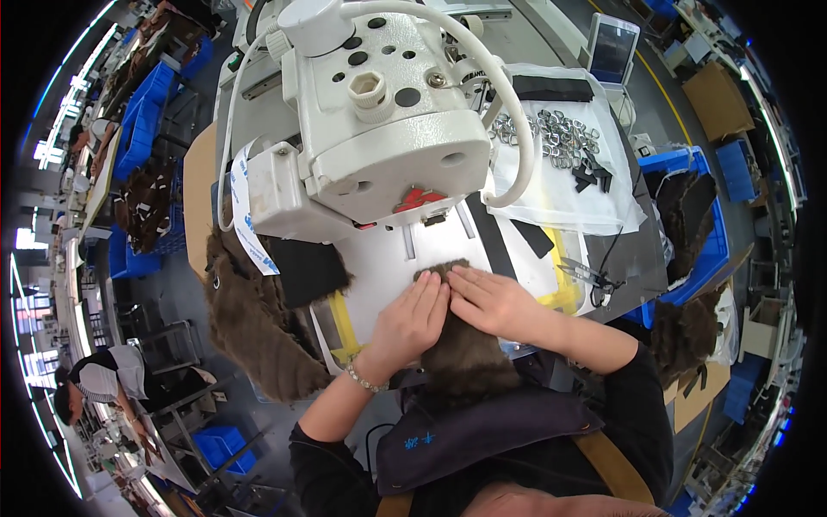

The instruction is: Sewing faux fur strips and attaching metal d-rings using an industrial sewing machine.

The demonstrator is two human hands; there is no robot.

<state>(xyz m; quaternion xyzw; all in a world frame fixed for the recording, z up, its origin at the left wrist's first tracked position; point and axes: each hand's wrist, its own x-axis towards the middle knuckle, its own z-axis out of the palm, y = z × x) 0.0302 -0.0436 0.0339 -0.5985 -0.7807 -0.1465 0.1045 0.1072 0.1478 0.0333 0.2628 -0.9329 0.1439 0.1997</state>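
A strip of brown fur fabric (469, 353) runs from the white machine bed (372, 297) down to my lap. On its far end lies my left hand (409, 319), its fingers stretched out and pointing away from me. Beside it, my right hand (493, 300) rests flat with straight fingers angled toward the left. The fingertips of both hands nearly meet on the fur, just in front of the big white sewing machine head (396, 155). Whether the thumbs pinch the fur's edge is hidden.
More brown fur (258, 332) and a black fabric piece (303, 276) lie left of the bed. At right are scissors (590, 277), yellow tape (564, 302), and a white plastic sheet (594, 215) bearing metal rings (564, 138). A blue crate (715, 246) holds fur farther right.
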